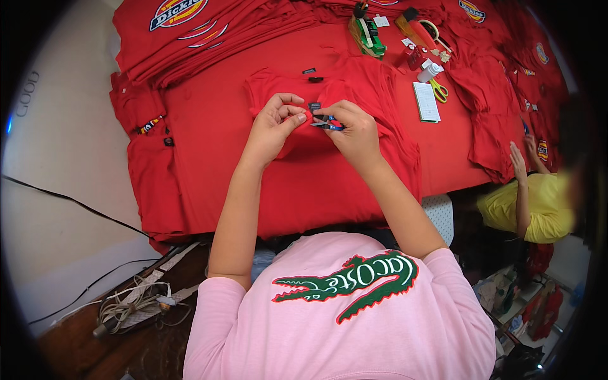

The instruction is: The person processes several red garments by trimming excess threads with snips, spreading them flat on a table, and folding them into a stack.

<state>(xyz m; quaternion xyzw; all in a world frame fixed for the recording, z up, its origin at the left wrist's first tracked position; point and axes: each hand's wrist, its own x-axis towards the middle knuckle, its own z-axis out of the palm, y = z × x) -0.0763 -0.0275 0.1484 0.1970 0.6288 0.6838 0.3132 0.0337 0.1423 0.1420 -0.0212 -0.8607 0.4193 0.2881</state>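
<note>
A red T-shirt (pixel 354 171) lies spread before me on the red-covered table, its neck part raised between my hands. My left hand (pixel 272 130) pinches a bit of the red cloth between thumb and fingertips. In my right hand (pixel 356 132) is a small pair of thread snips (pixel 327 123) with blue handles, the blades pointing left toward the pinched cloth. A dark neck label (pixel 315 106) shows between the two hands, just above the snips. Whether the blades touch a thread is too small to tell.
Stacked red shirts (pixel 253 28) fill the far left; more red shirts (pixel 484 120) lie at right. Beyond my right hand are a green tape dispenser (pixel 369 39), white bottle (pixel 431 71), yellow-handled scissors (pixel 439 92) and notepad (pixel 425 104). A person in yellow (pixel 529 206) works at right.
</note>
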